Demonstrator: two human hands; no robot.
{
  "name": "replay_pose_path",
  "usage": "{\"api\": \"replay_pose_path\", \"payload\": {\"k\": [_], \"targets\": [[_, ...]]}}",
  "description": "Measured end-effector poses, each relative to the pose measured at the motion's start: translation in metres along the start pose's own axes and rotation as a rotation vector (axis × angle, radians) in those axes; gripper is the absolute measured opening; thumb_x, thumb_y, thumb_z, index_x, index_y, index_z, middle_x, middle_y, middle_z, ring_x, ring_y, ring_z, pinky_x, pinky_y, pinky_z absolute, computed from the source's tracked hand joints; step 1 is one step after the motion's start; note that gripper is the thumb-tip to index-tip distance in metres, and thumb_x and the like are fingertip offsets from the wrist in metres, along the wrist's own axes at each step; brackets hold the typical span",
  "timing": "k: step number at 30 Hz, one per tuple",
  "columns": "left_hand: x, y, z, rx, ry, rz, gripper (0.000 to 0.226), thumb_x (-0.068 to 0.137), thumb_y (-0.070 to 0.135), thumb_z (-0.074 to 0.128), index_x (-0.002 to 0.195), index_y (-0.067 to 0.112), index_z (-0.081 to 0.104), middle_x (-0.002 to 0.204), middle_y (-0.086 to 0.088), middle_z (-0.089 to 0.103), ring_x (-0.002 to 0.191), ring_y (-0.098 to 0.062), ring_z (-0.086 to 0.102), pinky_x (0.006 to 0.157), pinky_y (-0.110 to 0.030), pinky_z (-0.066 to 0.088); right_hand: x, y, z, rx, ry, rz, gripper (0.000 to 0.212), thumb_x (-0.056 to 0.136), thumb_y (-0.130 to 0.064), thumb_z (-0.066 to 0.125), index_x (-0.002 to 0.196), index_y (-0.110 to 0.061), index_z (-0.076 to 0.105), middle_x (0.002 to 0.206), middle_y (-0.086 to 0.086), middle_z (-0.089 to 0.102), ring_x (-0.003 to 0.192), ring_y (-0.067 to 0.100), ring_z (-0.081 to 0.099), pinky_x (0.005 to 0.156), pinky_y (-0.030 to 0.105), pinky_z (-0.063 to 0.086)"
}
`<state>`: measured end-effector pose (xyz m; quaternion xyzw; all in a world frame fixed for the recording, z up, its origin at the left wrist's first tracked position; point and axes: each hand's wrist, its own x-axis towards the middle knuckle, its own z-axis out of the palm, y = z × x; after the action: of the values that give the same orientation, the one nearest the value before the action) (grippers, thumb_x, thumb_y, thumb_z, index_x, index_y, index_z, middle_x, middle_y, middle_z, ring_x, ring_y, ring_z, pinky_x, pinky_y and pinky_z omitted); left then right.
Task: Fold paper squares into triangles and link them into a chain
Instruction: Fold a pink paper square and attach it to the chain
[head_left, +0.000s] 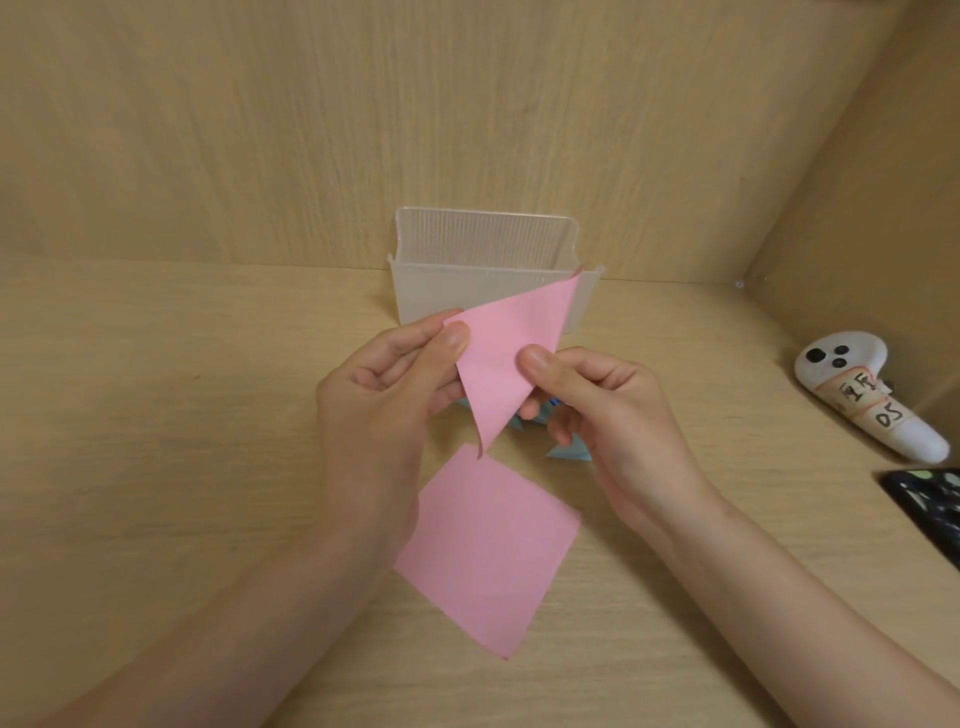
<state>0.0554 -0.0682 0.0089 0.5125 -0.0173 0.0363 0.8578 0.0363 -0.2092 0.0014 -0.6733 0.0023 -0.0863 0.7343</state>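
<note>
I hold a pink paper triangle in the air over the middle of the wooden desk. My left hand pinches its left corner between thumb and fingers. My right hand pinches its right edge with the thumb on top. A flat pink paper square lies on the desk just below the triangle, turned like a diamond. Pale blue folded paper pieces lie on the desk under my right hand, mostly hidden by it.
A clear ribbed plastic box stands behind the hands against the back wall. A white handheld controller with a taped label lies at the right. A dark phone sits at the right edge. Wooden walls enclose the desk at the back and right.
</note>
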Motion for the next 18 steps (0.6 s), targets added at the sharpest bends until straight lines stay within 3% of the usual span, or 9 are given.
{"api": "replay_pose_path", "payload": {"k": [10,12,15,18], "targets": [[0.0051,0.0027,-0.0038,0.118,-0.127,-0.076,0.011,0.083,0.008,0.066,0.093,0.010,0.067,0.082,-0.001,0.075,0.076,-0.013,0.071,0.065,-0.021,0.055,0.0014,-0.0016,-0.0050,-0.064,0.040,-0.043,0.022,0.072,-0.028,0.070,0.067,-0.007,0.068,0.054,0.009,0.057,0.053,0.023,0.037,0.043,0.021,0.027],[0.0074,0.0034,-0.0046,0.217,-0.152,-0.069,0.017,0.076,0.010,0.072,0.093,0.013,0.068,0.082,-0.001,0.075,0.076,-0.012,0.071,0.067,-0.023,0.056,0.0009,-0.0032,-0.0051,-0.103,0.007,-0.054,0.021,0.074,-0.026,0.070,0.067,-0.006,0.068,0.053,0.010,0.057,0.050,0.019,0.038,0.045,0.021,0.025],[0.0092,0.0022,-0.0054,0.343,-0.155,-0.035,0.014,0.071,0.009,0.077,0.084,0.012,0.071,0.076,0.000,0.075,0.068,-0.010,0.069,0.065,-0.021,0.055,-0.0009,-0.0045,-0.0019,-0.160,-0.040,-0.069,0.019,0.080,-0.013,0.069,0.065,-0.002,0.066,0.052,0.012,0.056,0.041,0.004,0.041,0.046,0.012,0.030],[0.0078,0.0009,-0.0058,0.342,-0.137,-0.041,0.008,0.074,0.010,0.075,0.079,0.012,0.071,0.072,0.002,0.074,0.065,-0.009,0.068,0.062,-0.021,0.054,-0.0011,-0.0029,-0.0013,-0.156,-0.045,-0.075,0.021,0.079,-0.020,0.070,0.069,-0.002,0.068,0.054,0.011,0.057,0.045,0.013,0.041,0.046,0.017,0.028]]}}
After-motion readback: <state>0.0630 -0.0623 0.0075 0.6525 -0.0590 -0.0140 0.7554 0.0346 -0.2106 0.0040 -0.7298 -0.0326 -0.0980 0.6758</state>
